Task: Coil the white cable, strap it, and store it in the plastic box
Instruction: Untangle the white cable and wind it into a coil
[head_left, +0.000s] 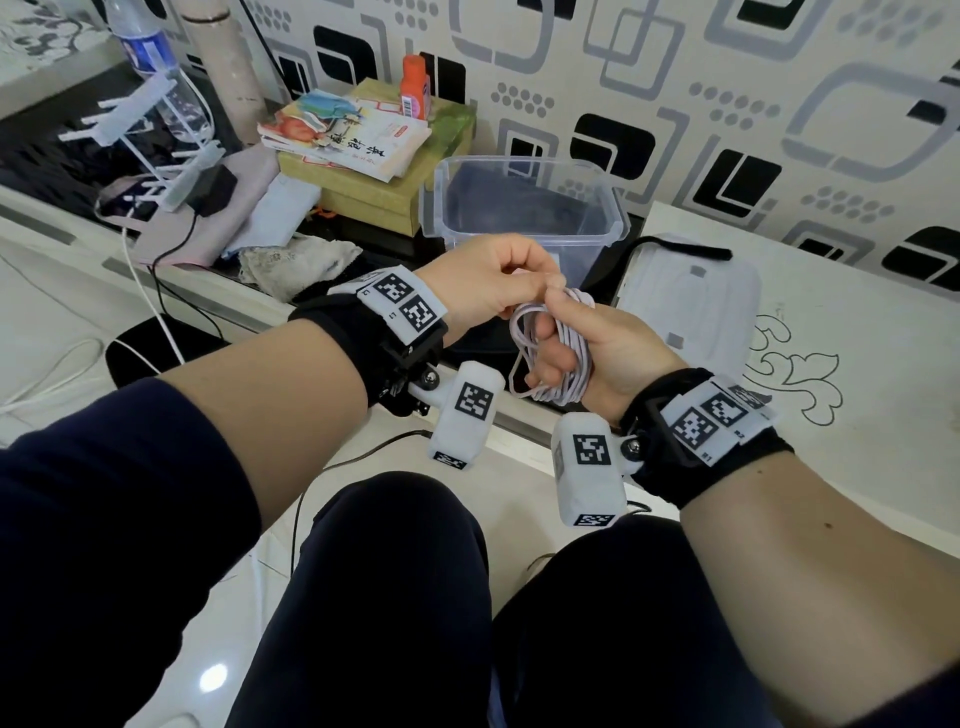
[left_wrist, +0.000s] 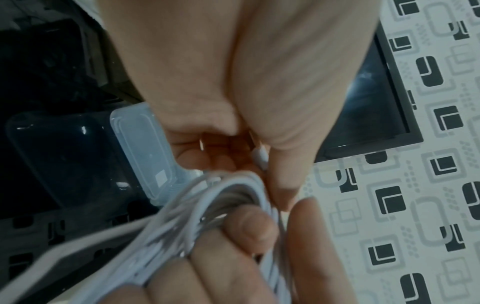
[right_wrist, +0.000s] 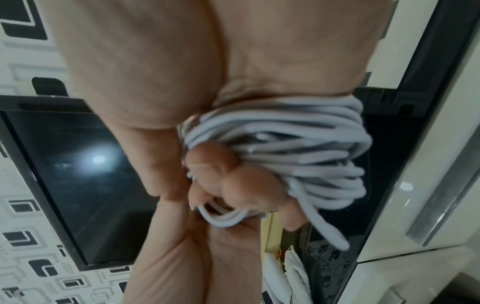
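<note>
The white cable (head_left: 561, 358) is wound into a coil of several loops, and my right hand (head_left: 550, 343) grips it above the table's front edge. In the right wrist view the coil (right_wrist: 285, 148) wraps round the curled fingers. My left hand (head_left: 540, 283) meets it from the left and pinches the cable's end at the top of the coil. The left wrist view shows the white plug (left_wrist: 259, 158) between thumb and fingers. The clear plastic box (head_left: 613, 208) stands open just behind the hands. A black strap (head_left: 685, 247) lies on the box lid (head_left: 691, 301).
A stack of books (head_left: 353, 140) on a green carton, with an orange bottle (head_left: 414, 85), stands left of the box. Cloths (head_left: 296, 260), a white rack (head_left: 140, 119) and other cables crowd the far left. A black screen (right_wrist: 64, 174) hangs on the patterned wall. My knees are below.
</note>
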